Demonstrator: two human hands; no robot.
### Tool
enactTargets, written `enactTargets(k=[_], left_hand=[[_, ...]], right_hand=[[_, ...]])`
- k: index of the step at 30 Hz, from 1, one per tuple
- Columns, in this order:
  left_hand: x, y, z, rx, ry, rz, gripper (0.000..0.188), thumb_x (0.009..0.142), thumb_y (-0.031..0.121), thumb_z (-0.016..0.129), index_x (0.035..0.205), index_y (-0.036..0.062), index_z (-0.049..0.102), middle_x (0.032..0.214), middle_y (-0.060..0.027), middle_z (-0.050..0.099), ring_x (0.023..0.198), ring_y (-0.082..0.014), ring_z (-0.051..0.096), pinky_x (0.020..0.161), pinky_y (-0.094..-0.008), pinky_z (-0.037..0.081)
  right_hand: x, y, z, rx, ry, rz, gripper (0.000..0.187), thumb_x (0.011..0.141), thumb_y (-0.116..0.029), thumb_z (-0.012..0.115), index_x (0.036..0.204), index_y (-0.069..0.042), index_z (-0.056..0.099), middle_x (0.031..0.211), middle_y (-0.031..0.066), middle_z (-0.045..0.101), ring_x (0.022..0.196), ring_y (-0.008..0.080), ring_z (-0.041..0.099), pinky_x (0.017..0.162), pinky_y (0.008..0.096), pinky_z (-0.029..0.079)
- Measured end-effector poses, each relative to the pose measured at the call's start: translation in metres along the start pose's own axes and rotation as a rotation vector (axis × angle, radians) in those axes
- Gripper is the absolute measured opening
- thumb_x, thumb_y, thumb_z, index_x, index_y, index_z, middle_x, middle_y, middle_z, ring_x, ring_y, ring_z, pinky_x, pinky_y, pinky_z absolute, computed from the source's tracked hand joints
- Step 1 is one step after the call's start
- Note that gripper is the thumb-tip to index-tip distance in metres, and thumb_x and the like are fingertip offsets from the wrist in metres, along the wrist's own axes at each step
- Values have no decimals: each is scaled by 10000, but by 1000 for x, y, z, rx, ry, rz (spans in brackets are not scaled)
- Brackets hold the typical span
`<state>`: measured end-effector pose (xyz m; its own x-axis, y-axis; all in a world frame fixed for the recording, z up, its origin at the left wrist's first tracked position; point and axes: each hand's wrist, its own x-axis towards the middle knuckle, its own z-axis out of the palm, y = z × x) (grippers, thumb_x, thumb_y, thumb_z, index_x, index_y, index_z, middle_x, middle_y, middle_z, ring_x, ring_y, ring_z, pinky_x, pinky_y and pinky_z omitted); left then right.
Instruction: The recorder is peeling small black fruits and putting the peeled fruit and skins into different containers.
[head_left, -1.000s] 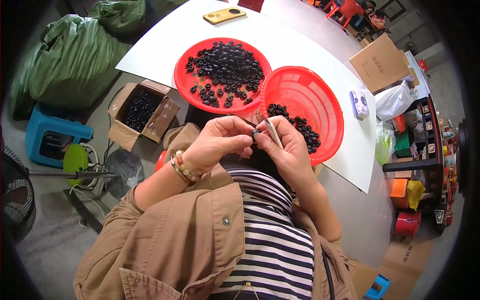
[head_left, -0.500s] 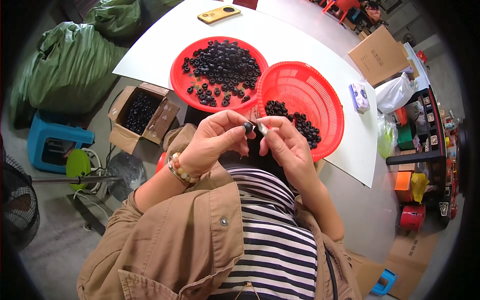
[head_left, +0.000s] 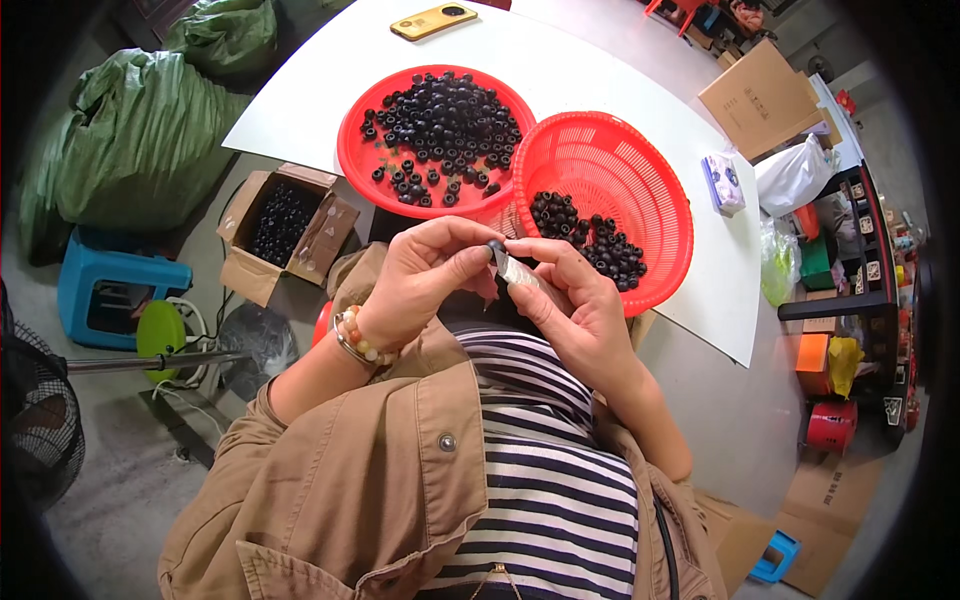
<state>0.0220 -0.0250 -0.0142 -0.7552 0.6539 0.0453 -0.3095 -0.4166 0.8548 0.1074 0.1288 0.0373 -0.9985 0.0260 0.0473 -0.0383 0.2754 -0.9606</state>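
Observation:
Between the fingertips of my left hand (head_left: 435, 270) is a round black bead (head_left: 495, 246). My right hand (head_left: 575, 300) grips a small knife (head_left: 518, 272) with a short blade and a pale, wrapped-looking part; its tip end meets the bead. Just beyond my hands, a red round tray (head_left: 385, 195) holds many black beads (head_left: 450, 110), several showing holes. Beside it on the right, a red slotted basket (head_left: 650, 190) leans tilted toward me, with more black beads (head_left: 585, 240) gathered on its lower side.
A white table (head_left: 640, 90) bears a yellow phone (head_left: 433, 20) and a tissue pack (head_left: 723, 184). On the left are an open carton (head_left: 245, 265) of black beads, a blue stool (head_left: 75, 290), green sacks (head_left: 130, 150) and a fan (head_left: 40, 410). Shelving (head_left: 860, 290) stands right.
My right hand has turned, so more of the knife shows and its blade now lies against the bead. My left hand keeps hold of the bead. The view has shifted slightly.

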Motion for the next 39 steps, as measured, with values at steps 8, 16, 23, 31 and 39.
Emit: enactTargets(k=[8, 16, 23, 31, 39], left_hand=[[0, 0, -2, -16, -13, -16, 172, 822, 52, 572, 974, -27, 556, 860, -83, 612, 725, -113, 599, 642, -227, 506], [0, 0, -5, -8, -34, 10, 129, 814, 38, 573, 933, -11, 562, 910, -90, 589, 774, -137, 598, 670, -243, 514], [-1, -2, 0, 8, -11, 58, 116, 801, 28, 592, 905, -22, 576, 868, -86, 612, 730, -110, 599, 650, -225, 505], [0, -5, -3, -85, -38, -16, 128, 813, 41, 580, 927, -18, 564, 885, -88, 609, 710, -110, 598, 644, -230, 508], [-1, -2, -2, -68, -13, 1, 129, 820, 46, 571, 932, -18, 562, 871, -89, 611, 727, -119, 603, 647, -236, 512]], right_hand=[[0, 7, 4, 124, -6, -12, 250, 839, -92, 551, 1076, -17, 517, 757, 32, 562, 680, 37, 484, 607, 191, 400], [-1, 5, 9, 348, -26, 23, 250, 859, -70, 519, 1097, 5, 501, 860, 56, 594, 781, 59, 527, 694, 199, 421], [2, 3, 7, 384, -30, 95, 216, 869, -107, 519, 1056, 1, 501, 871, 48, 582, 758, 46, 513, 664, 190, 403], [1, -5, 3, 546, -2, 251, 202, 856, -151, 549, 1012, -33, 495, 703, -41, 485, 626, 28, 420, 591, 169, 352], [-3, 4, 7, 207, -11, 32, 259, 845, -105, 550, 1076, -5, 490, 727, -5, 529, 681, 20, 445, 604, 174, 357]])
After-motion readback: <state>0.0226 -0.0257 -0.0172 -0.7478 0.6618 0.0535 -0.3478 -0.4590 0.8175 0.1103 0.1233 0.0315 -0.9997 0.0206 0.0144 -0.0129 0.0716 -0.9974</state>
